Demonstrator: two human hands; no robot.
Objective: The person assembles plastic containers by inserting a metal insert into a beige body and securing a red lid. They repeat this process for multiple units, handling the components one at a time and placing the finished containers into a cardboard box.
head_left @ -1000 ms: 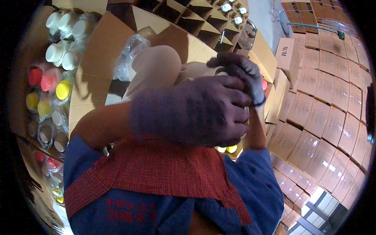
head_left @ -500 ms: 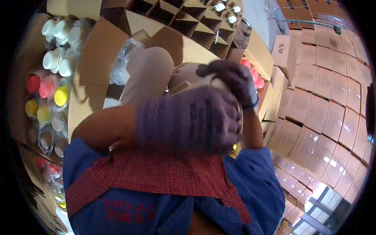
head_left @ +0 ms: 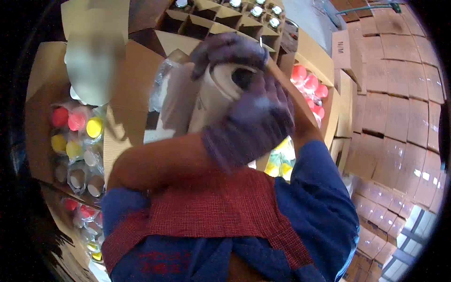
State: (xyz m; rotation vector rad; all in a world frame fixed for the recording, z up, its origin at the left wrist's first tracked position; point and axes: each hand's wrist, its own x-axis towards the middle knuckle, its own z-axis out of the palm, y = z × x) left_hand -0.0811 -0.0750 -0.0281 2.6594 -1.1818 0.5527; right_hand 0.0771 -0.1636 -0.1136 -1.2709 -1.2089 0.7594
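Note:
My forearms cross in front of my red checked apron (head_left: 202,207); both hands wear purplish-grey knitted gloves. My right hand (head_left: 230,50) curls over the far edge of a pale ring-shaped thing (head_left: 223,81) with a dark hollow; its kind is unclear. Against its near right side presses my left hand (head_left: 256,120), blurred, with fingers bent. Behind and left of them are beige trouser legs (head_left: 176,94). Beside these, clear plastic wrapping (head_left: 162,82) lies by a brown carton's open flap (head_left: 134,89).
Cartons at left hold plastic-wrapped bottles with red, yellow and white caps (head_left: 94,127). A blurred pale oval (head_left: 94,70) covers part of them. White-capped bottles stand in a divided carton (head_left: 202,21) ahead. Red-capped bottles (head_left: 310,82) are at right, before stacked cartons (head_left: 390,108).
Both hands have moved farther from my body, the right also leftward, exposing the ring-shaped thing. A pale oval has appeared at left. More white-capped bottles show in the divided carton.

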